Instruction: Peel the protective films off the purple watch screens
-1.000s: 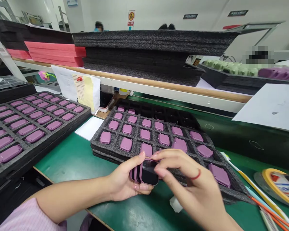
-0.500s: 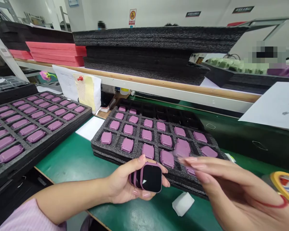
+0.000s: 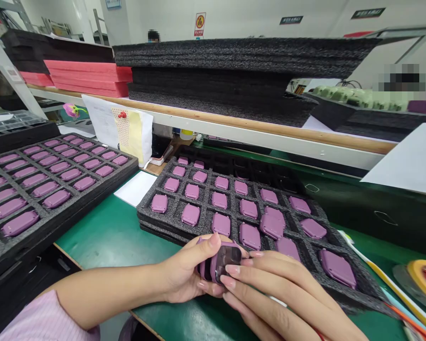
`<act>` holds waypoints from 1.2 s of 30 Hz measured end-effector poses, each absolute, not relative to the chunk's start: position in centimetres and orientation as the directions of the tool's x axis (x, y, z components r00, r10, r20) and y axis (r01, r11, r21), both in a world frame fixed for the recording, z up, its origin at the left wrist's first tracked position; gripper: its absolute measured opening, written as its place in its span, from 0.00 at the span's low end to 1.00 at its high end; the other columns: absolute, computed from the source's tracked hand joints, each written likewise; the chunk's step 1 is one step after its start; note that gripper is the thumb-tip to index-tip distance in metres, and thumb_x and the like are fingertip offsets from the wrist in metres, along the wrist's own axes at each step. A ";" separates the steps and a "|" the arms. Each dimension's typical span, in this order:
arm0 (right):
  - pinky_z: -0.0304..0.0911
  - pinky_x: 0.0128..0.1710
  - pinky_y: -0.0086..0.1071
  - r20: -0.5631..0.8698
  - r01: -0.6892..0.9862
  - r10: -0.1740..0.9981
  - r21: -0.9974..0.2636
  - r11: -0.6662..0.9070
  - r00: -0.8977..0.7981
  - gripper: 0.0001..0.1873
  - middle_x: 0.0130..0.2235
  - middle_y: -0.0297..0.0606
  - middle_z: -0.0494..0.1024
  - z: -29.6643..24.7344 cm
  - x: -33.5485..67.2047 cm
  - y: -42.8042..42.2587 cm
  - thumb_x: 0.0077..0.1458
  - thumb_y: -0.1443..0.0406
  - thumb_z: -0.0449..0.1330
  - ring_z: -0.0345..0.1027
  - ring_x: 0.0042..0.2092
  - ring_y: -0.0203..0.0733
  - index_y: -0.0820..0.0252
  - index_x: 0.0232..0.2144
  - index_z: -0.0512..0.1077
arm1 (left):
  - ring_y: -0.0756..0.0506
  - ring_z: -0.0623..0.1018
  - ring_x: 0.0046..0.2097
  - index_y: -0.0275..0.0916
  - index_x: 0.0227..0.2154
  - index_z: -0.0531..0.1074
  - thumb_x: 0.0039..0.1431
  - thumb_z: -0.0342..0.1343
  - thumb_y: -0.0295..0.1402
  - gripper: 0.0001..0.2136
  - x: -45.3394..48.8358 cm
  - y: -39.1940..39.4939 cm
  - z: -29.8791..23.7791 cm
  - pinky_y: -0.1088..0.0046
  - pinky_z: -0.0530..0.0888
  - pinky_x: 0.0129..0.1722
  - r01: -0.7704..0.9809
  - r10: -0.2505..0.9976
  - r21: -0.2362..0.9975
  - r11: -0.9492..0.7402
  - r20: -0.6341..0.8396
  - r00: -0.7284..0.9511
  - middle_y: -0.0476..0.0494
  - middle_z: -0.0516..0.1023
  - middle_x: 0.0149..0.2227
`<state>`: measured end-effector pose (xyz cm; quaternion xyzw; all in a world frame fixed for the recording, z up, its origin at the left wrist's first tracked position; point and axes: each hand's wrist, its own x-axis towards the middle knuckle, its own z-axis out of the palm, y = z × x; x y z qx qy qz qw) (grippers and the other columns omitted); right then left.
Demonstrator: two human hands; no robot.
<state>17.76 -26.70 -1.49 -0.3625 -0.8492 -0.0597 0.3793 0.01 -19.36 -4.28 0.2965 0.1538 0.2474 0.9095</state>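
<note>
My left hand [image 3: 190, 270] is closed around a small stack of purple watch bodies [image 3: 220, 263], the front one showing a dark glossy screen. My right hand [image 3: 270, 293] lies against that screen with its fingers stretched together, fingertips touching the front piece. Both hands hover over the green table just in front of a black foam tray [image 3: 170, 222] whose pockets hold several purple watch bodies lying back side up.
A second foam tray [image 3: 57, 222] filled with purple bodies sits at the left. White paper sheets [image 3: 135, 187] lie between the trays. Black and red foam stacks [image 3: 88, 78] fill the shelf behind. A yellow tape roll [image 3: 424, 279] and coloured sticks lie at the right.
My right hand, which had swung away to the right half a second ago, has come back onto the front watch body's screen. The white cloth on the table is now hidden beneath it.
</note>
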 end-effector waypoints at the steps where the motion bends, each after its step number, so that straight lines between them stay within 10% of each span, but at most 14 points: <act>1: 0.75 0.46 0.37 0.707 0.677 0.563 -0.162 0.718 -0.428 0.20 0.39 0.35 0.85 -1.7 17.4 -26.4 0.57 0.67 0.68 0.79 0.40 0.43 0.52 0.52 0.76 | 0.59 0.59 0.18 0.36 0.34 0.72 0.46 0.68 0.57 0.27 0.1 -19.4 -4.4 0.81 0.46 0.14 -0.364 0.560 0.649 0.668 -0.116 0.820 0.53 0.68 0.24; 6: 0.71 0.30 0.33 0.686 0.680 0.666 -0.340 0.649 -0.293 0.24 0.32 0.37 0.78 -2.0 16.4 -25.2 0.60 0.57 0.65 0.71 0.32 0.40 0.59 0.56 0.69 | 0.58 0.56 0.17 0.38 0.32 0.67 0.47 0.68 0.57 0.27 0.3 -19.7 -4.8 0.80 0.47 0.14 -0.365 0.596 0.752 0.548 -0.046 0.802 0.57 0.64 0.20; 11: 0.74 0.41 0.33 0.645 0.622 0.716 -0.453 0.639 -0.266 0.22 0.42 0.40 0.80 -1.5 17.2 -24.9 0.59 0.58 0.67 0.74 0.43 0.42 0.55 0.53 0.67 | 0.59 0.54 0.16 0.38 0.31 0.67 0.51 0.66 0.53 0.23 0.1 -19.4 -4.5 0.80 0.46 0.15 -0.387 0.602 0.665 0.639 -0.120 0.789 0.57 0.65 0.18; 20: 0.73 0.41 0.36 0.643 0.656 0.690 -0.368 0.659 -0.333 0.24 0.43 0.39 0.81 -0.9 17.9 -24.8 0.57 0.65 0.66 0.76 0.42 0.42 0.55 0.55 0.68 | 0.58 0.58 0.17 0.34 0.34 0.73 0.52 0.66 0.54 0.24 0.1 -19.2 -4.4 0.80 0.46 0.15 -0.331 0.512 0.673 0.662 -0.084 0.855 0.51 0.70 0.20; 25: 0.74 0.41 0.42 0.663 0.867 0.746 -0.335 0.369 -0.062 0.17 0.43 0.42 0.82 -0.6 22.9 -23.5 0.57 0.55 0.64 0.79 0.41 0.49 0.54 0.47 0.74 | 0.58 0.64 0.18 0.38 0.34 0.68 0.51 0.70 0.40 0.17 0.0 -19.2 -4.0 0.81 0.48 0.16 -0.336 0.558 0.649 0.682 -0.165 0.813 0.46 0.81 0.29; 36: 0.74 0.47 0.47 0.497 0.926 0.867 -0.338 0.170 0.022 0.22 0.43 0.44 0.84 -3.4 26.4 -21.1 0.56 0.49 0.64 0.80 0.45 0.53 0.58 0.44 0.78 | 0.58 0.61 0.16 0.33 0.32 0.73 0.56 0.61 0.54 0.24 -0.1 -19.4 -3.7 0.76 0.47 0.18 -0.180 0.552 0.801 0.570 -0.212 0.806 0.45 0.77 0.28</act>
